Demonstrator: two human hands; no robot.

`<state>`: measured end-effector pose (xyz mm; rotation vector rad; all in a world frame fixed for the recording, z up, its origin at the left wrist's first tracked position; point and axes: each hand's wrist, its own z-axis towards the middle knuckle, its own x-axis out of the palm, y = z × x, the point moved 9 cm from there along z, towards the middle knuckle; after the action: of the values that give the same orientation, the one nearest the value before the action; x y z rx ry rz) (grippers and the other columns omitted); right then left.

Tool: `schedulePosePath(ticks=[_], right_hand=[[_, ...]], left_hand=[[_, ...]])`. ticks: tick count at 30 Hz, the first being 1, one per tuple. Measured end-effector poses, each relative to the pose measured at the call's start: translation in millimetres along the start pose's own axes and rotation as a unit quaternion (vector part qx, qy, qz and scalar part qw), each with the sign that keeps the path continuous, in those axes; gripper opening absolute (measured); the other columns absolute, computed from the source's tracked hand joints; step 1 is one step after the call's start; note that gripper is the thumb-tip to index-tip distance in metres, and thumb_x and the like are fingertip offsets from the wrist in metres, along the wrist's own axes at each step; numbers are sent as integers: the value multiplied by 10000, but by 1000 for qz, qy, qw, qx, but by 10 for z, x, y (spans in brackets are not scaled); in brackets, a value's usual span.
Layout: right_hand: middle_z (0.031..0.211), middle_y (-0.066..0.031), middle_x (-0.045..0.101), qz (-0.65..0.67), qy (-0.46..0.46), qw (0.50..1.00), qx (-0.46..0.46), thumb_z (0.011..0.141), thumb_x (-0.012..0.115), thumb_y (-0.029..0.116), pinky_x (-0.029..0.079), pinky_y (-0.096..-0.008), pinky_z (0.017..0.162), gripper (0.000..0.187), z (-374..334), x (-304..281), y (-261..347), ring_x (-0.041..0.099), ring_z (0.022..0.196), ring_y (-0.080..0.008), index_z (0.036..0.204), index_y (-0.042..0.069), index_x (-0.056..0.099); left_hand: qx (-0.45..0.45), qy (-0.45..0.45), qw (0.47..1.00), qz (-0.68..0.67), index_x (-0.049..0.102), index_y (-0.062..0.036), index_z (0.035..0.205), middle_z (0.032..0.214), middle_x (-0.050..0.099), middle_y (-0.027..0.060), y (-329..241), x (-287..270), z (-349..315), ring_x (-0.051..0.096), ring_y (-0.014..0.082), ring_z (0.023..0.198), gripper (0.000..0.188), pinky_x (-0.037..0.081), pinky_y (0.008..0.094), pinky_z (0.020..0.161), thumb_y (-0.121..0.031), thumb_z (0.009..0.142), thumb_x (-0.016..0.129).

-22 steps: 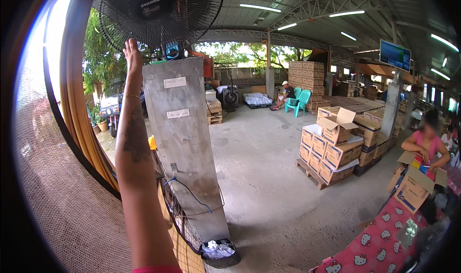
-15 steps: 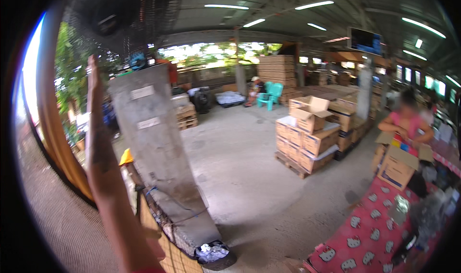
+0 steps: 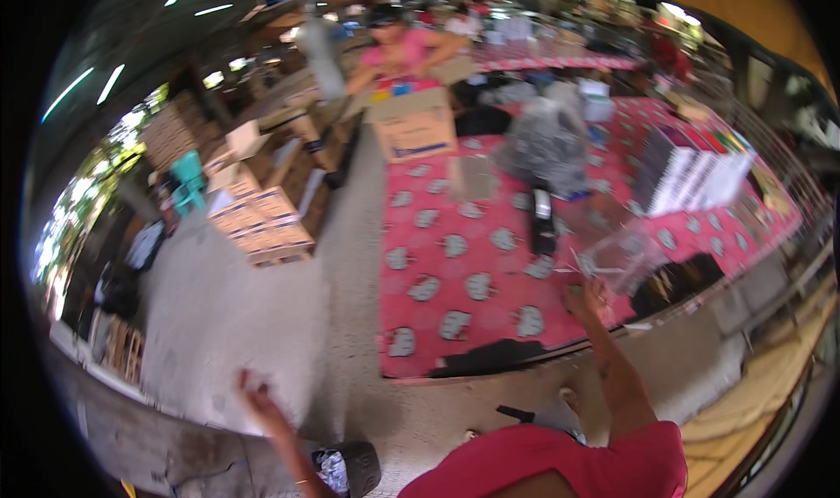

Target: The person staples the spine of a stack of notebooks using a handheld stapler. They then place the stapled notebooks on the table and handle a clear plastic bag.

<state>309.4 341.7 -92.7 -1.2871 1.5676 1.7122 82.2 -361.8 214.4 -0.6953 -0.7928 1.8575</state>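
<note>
My left hand (image 3: 256,399) is raised over the concrete floor at the lower left. It is blurred, but its fingers look spread and I see nothing in them. Reaching over the near edge of the table, my right hand (image 3: 588,300) is at the lower edge of a clear plastic bag (image 3: 623,255). Blur hides whether its fingers grip the plastic. The bag lies over a pink patterned tablecloth (image 3: 477,286). Just beyond are a black object with a pale band (image 3: 542,222) and a bundle of crumpled clear plastic (image 3: 553,143). A black piece (image 3: 675,285) lies right of the hand.
A stack of books (image 3: 696,170) stands on the table's right side. Behind an open carton (image 3: 409,126) at the far end, a person (image 3: 402,50) handles colourful items. Cartons on a pallet (image 3: 267,222) stand left of the table. A black bin (image 3: 359,468) is near my left forearm.
My view has swung right and down, from the concrete pillar to the table. My left hand has come down from its raised position; my right hand is now visible at the plastic bag.
</note>
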Motion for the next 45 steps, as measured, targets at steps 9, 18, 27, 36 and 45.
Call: schedulePosePath(ticks=[9,18,27,36,45], right_hand=[[1161,-35,604,389,129,886,-216,863,667,259,454,-348,861,457,787,-1327,-556,572,1028,-181,1295,163,552],[1549,-212,243,-100,20,962,-253,782,603,667,84,-732,1062,840,1361,-1385,-1515,134,1452,-432,1469,235,386],[1593,-218,90,30,72,986,-148,796,604,663,48,-747,1051,922,1465,-1205,-1483,34,1449,-491,1519,189,283],[1403,-193,474,311,6,930,-196,865,684,113,342,-383,1098,593,2234,-3084,-2136,427,1336,-318,1399,49,434],[1494,-140,358,-60,-399,893,-200,717,510,-105,323,-509,1094,802,5115,-6171,-3723,342,1369,-370,1464,149,365]], left_hand=[[37,509,852,-118,466,-25,1335,1264,533,207,-1675,4473,-3582,571,353,1063,505,473,431,896,-168,888,654],[265,556,771,163,403,-136,1451,1506,329,222,-1706,6644,-4989,271,433,1403,626,182,679,1087,-527,962,421],[163,518,801,252,349,-137,1484,1517,254,292,-1593,7153,-4926,209,530,1393,674,165,730,1048,-526,943,454],[188,366,911,-30,486,37,1327,1386,446,273,-3489,7348,-3872,440,437,1272,522,359,522,1035,-218,896,633],[466,375,764,-243,477,5,1340,1406,423,226,-7308,9229,-6129,395,413,1314,566,308,583,1062,-263,871,646]])
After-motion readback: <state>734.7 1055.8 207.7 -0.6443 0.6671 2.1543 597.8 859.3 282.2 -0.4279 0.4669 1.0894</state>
